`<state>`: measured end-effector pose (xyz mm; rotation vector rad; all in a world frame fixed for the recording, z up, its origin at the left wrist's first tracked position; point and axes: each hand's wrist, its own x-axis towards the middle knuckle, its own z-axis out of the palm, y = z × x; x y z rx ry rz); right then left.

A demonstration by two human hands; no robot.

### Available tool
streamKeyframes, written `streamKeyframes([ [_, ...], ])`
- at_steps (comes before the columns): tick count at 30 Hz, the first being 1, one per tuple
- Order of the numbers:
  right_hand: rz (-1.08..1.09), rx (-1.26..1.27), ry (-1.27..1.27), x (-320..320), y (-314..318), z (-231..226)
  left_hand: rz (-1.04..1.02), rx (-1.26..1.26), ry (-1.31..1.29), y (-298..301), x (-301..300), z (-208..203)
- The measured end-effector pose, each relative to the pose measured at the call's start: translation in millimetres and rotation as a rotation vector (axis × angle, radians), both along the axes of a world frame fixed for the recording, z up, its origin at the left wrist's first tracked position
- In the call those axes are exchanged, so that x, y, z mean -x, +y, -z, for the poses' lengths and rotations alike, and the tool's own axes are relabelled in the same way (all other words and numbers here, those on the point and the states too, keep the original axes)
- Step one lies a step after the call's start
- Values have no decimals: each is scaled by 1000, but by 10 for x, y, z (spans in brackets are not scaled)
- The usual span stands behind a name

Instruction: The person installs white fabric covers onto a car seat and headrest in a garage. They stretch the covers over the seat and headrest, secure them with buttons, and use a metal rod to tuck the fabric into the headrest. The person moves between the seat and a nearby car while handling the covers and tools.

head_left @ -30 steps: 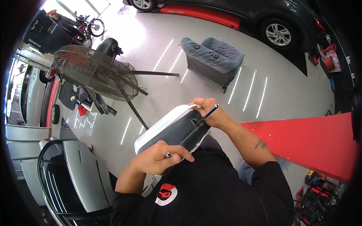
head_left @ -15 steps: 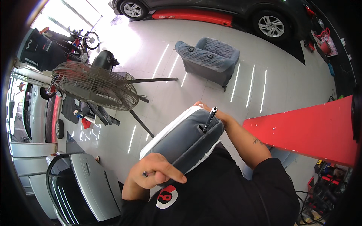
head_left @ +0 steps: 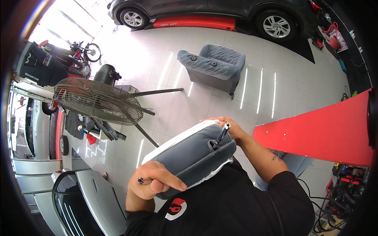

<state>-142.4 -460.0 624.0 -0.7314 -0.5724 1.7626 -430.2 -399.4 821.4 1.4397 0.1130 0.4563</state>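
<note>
Held in front of my chest is a grey fabric car headrest, tilted so its right end sits higher. A white cloth cover runs along its far side, and some white edge shows on the near side. One metal post sticks up from the right end. My left hand is closed round the left end, thumb lying across the grey fabric; a second post's tip pokes out of the fist. My right hand grips the far right side, fingers over the white edge and partly hidden behind the headrest.
Ahead stands a grey-blue patterned car seat on the tiled floor. A large black floor fan spreads its legs at left. A red lift arm juts in from the right. Silver car door lies lower left; cables lower right.
Both hands still hold the headrest, which has shifted slightly down in the picture. The right fingers show more along the white edge. The whole view has tilted a little.
</note>
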Motion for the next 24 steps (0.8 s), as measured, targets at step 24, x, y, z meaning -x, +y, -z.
streamKeyframes([
  [24,30,145,-236,-104,-238,173,-136,434,-315,340,-19,366],
])
